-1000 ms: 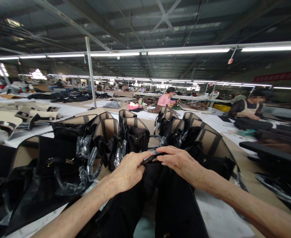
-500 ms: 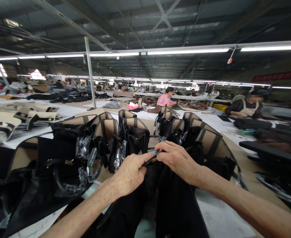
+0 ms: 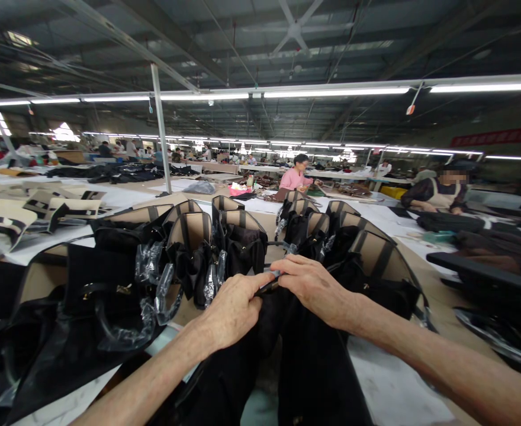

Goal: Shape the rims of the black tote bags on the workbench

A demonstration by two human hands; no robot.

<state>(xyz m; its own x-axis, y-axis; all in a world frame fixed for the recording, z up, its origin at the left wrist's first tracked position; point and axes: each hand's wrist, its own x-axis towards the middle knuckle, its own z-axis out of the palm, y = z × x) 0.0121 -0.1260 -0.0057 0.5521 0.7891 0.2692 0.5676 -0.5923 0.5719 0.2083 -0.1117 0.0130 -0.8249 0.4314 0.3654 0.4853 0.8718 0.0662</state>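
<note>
A black bag (image 3: 314, 367) stands right in front of me, its top edge at mid-frame. My left hand (image 3: 231, 310) is closed, thumb and fingers pinching that top edge from the left. My right hand (image 3: 316, 287) is closed too, pinching the same edge from the right, fingertips nearly touching the left thumb. A small dark piece with a bit of clear plastic (image 3: 272, 283) shows between the two hands.
Rows of black and tan bags (image 3: 238, 236) with plastic-wrapped handles (image 3: 154, 278) stand on the long table beyond my hands. Cut tan and black pieces (image 3: 42, 210) lie at far left. A person in pink (image 3: 296, 176) and another person at right (image 3: 442, 195) work at other tables.
Both hands stay pinched on the bag's top edge; they have drawn slightly closer together and shifted a little. The view has barely moved.
</note>
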